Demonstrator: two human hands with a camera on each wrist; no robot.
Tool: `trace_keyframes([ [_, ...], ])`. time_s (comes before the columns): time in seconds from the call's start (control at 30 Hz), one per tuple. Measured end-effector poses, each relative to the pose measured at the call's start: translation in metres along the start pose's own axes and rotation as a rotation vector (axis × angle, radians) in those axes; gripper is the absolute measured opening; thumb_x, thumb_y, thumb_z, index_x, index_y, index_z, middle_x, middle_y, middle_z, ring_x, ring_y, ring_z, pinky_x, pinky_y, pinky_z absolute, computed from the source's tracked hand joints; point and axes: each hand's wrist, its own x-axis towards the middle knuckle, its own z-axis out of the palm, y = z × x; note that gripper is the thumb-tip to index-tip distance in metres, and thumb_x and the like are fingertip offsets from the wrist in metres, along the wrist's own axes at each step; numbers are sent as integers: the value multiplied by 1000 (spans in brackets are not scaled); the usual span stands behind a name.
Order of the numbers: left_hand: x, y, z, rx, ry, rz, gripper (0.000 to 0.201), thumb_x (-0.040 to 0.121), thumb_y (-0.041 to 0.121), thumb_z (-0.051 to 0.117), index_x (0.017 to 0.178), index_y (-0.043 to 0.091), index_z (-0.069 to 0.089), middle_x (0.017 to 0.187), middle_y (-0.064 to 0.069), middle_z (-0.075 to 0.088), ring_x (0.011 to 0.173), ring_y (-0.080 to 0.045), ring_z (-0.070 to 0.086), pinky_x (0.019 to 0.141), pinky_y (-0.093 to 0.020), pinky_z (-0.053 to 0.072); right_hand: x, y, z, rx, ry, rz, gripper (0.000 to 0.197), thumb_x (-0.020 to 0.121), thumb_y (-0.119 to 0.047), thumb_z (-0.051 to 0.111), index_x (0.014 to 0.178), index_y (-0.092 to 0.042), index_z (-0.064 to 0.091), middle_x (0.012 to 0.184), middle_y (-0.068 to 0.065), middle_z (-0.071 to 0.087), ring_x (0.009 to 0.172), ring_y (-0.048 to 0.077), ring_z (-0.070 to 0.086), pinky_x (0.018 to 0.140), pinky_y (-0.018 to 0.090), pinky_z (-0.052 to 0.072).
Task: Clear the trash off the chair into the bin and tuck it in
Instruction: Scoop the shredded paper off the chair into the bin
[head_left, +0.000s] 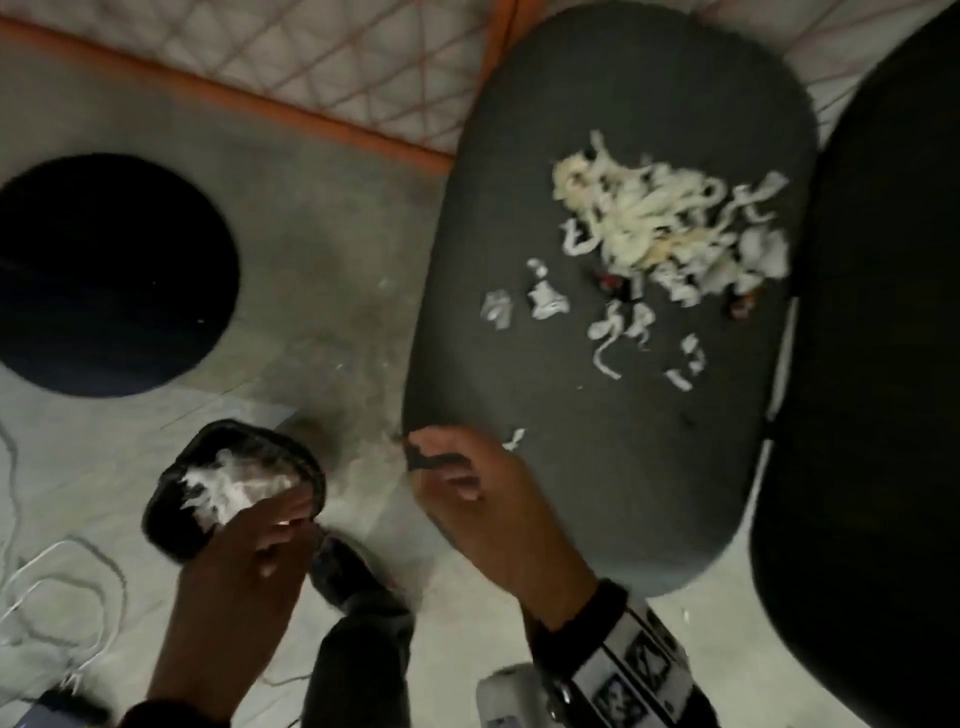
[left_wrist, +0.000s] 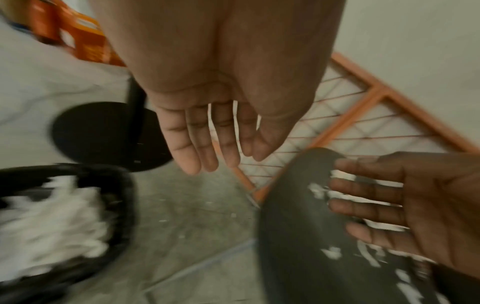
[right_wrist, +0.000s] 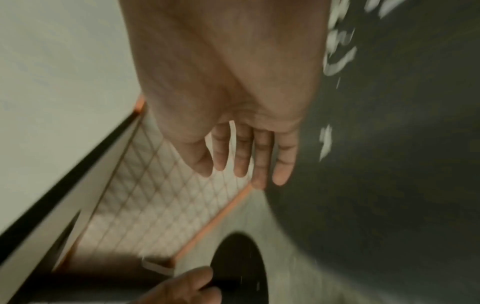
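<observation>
A pile of white shredded paper (head_left: 670, 223) lies on the dark grey chair seat (head_left: 597, 467), with loose scraps (head_left: 613, 332) in front of it. A small black bin (head_left: 171, 519) on the floor to the left holds white shreds (head_left: 228, 486). My left hand (head_left: 280, 519) hovers over the bin's right rim, fingers straight and empty (left_wrist: 210, 148). My right hand (head_left: 447, 473) is at the seat's front left edge, fingers spread with nothing in them (right_wrist: 246, 164). The bin (left_wrist: 122, 205) lies lower left of the left palm in the left wrist view.
A black round base (head_left: 104, 275) sits on the concrete floor at left. An orange-framed wire grid panel (head_left: 363, 67) lies behind the chair. White cable (head_left: 52, 587) loops at lower left. Another dark padded part (head_left: 883, 364) borders the seat on the right. Small scraps dot the floor (head_left: 384, 283).
</observation>
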Motion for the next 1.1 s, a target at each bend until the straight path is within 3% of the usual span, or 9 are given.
trace_keyframes([
  [0.13, 32, 109, 63, 87, -163, 182, 28, 84, 39, 55, 111, 43, 59, 101, 22, 64, 95, -3, 62, 79, -16, 49, -4, -25, -131, 53, 447, -109, 20, 89, -15, 63, 102, -30, 66, 102, -7, 70, 86, 5, 64, 76, 18, 49],
  [0.2, 63, 153, 96, 161, -171, 332, 41, 77, 44, 47, 115, 35, 61, 111, 8, 62, 102, -18, 62, 91, -35, 52, 17, -27, -190, 12, 613, -156, 21, 90, -15, 62, 101, -33, 64, 109, -3, 68, 92, 4, 63, 82, 22, 49],
  [0.27, 102, 192, 131, 294, -136, 461, 39, 80, 38, 54, 118, 31, 60, 120, -3, 57, 111, -28, 56, 99, -43, 46, 48, -27, -243, -103, 720, -161, 21, 91, -20, 60, 107, -33, 63, 122, 0, 61, 103, 5, 59, 93, 23, 48],
  [0.43, 187, 294, 189, 495, -170, 409, 77, 78, 49, 67, 143, 42, 26, 159, 3, 8, 146, -34, 9, 113, -54, 26, 138, -31, -336, -347, 680, -117, 46, 94, -28, 55, 139, -23, 47, 151, 7, 33, 138, 22, 38, 116, 41, 33],
  [0.6, 237, 322, 231, 900, -301, 366, 104, 61, 83, 56, 140, 58, -7, 160, 9, -18, 147, -40, -10, 110, -70, 17, 194, -6, -361, -694, 491, 4, 56, 97, -39, 44, 150, -28, 30, 164, 4, 13, 151, 30, 8, 120, 55, 15],
  [0.73, 218, 292, 255, 1069, -261, 431, 87, 75, 81, 37, 147, 45, 3, 162, 7, -11, 148, -36, -6, 115, -64, 10, 174, 30, -337, -760, 439, 15, 50, 101, -33, 35, 150, -25, 30, 165, 2, 9, 152, 28, 2, 121, 55, 8],
  [0.83, 177, 259, 263, 1011, -217, 501, 76, 85, 68, 40, 148, 37, 12, 162, 2, 1, 149, -34, 0, 118, -57, 10, 137, 64, -300, -633, 460, -63, 47, 99, -24, 39, 145, -16, 42, 162, 7, 21, 151, 29, 13, 119, 55, 19],
  [0.93, 141, 238, 266, 1002, -314, 513, 74, 84, 67, 39, 147, 39, 13, 161, 2, 6, 149, -31, 3, 120, -54, 9, 100, 87, -267, -561, 427, -49, 45, 97, -24, 39, 141, -18, 47, 160, 4, 29, 150, 25, 20, 117, 53, 26],
  [1.1, 133, 259, 244, 762, -106, 514, 48, 85, 62, 42, 128, 41, 48, 138, 11, 49, 132, -21, 39, 107, -43, 36, 78, 82, -275, -437, 559, -29, 50, 92, -43, 33, 137, -30, 49, 157, -3, 30, 147, 22, 25, 112, 53, 35],
])
